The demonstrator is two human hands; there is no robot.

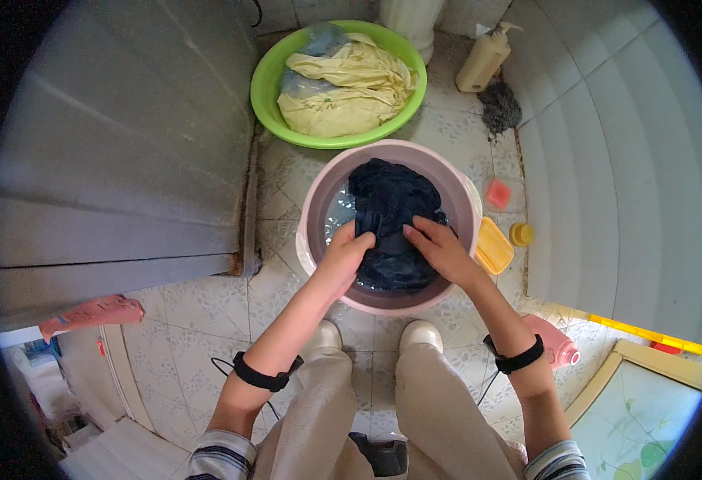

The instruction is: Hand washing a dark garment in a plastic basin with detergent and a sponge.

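A pink plastic basin (387, 309) stands on the floor before my feet, with water showing along its left inner side. Wet dark navy cloth (393, 192) is bunched in it, rising above the water. My left hand (346, 255) grips the cloth's left edge, thumb on top. On the right part of the same cloth, my right hand (441, 246) pinches a fold between thumb and fingers. The fingertips of both hands are partly hidden by the fabric.
Behind stands a green basin (261, 102) holding a yellowish plastic bag (351, 108). To the right lie a yellow soap dish (495, 246), a pink soap bar (498, 193), a yellow cap (521, 234) and a pink bottle (552, 341). A pump bottle (484, 60) leans by the wall.
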